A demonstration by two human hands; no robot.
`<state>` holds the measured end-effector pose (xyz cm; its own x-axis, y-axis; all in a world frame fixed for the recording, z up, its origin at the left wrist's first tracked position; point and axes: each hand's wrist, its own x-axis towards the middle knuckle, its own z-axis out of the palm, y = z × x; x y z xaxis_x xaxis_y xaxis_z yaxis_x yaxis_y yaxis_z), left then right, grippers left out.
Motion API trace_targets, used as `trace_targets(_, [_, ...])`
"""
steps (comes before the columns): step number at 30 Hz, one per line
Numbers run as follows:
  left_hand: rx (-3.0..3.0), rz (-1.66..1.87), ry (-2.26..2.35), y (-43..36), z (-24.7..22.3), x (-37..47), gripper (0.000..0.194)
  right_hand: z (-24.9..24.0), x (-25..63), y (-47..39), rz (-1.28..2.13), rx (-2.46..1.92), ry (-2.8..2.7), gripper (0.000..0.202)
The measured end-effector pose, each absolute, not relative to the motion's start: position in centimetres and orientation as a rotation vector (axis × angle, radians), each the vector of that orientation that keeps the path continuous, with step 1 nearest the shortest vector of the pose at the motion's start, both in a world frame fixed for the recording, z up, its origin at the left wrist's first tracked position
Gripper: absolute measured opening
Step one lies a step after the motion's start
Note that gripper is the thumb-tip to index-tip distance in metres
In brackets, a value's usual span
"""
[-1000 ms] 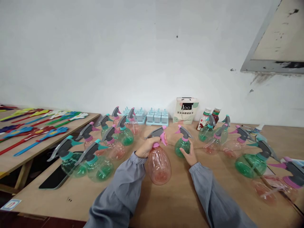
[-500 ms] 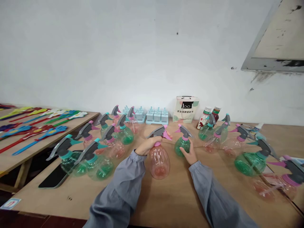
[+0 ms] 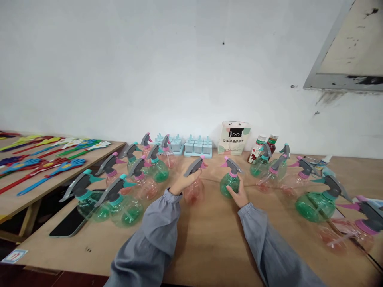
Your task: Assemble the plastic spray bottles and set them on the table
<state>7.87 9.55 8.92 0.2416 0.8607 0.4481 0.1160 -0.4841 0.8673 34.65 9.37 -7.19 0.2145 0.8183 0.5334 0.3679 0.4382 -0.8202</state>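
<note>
My left hand [image 3: 186,181] is closed around the neck of a clear pink spray bottle [image 3: 194,194] with a grey and pink trigger head. That bottle is blurred by motion, and I cannot tell whether its base touches the table. To the right, my right hand [image 3: 239,193] grips the side of a round green spray bottle [image 3: 228,184], thumb in front. A pink collar and a grey head top this green bottle, its pink nozzle pointing left. Bare wood separates the two bottles.
Several spray bottles [image 3: 127,211] crowd the table's left side, above a black phone [image 3: 68,224]. More spray bottles [image 3: 317,206] stand on the right. Light-blue popsicle moulds [image 3: 198,148], a paper bag [image 3: 233,139] and two labelled bottles [image 3: 256,151] line the wall. Colourful hand-shaped sticks [image 3: 64,166] cover another table.
My left hand has shifted the pink spray bottle away from me and slightly left, closer to the table's back. My right hand and the green bottle have stayed put.
</note>
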Motion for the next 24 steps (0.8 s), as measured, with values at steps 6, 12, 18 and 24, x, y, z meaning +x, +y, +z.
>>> trace_targets(6, [1.805, 1.579, 1.066, 12.5, 6.3, 6.5, 0.027, -7.2, 34.6, 9.1, 0.445, -1.171, -1.379, 0.082])
trace_targets(12, [1.695, 1.644, 1.089, 15.1, 4.3, 6.4, 0.025, -7.1, 34.4, 9.0, 0.414, -1.174, -1.376, 0.081])
trace_targets(18, [1.593, 1.846, 1.312, 18.9, 4.2, 6.9, 0.021, -7.0, 34.4, 8.9, 0.412, -1.189, -1.376, 0.082])
trace_targets(24, [1.482, 1.774, 1.474, 22.4, 3.6, 6.6, 0.025, -6.6, 34.2, 8.5, 0.418, -1.194, -1.383, 0.082])
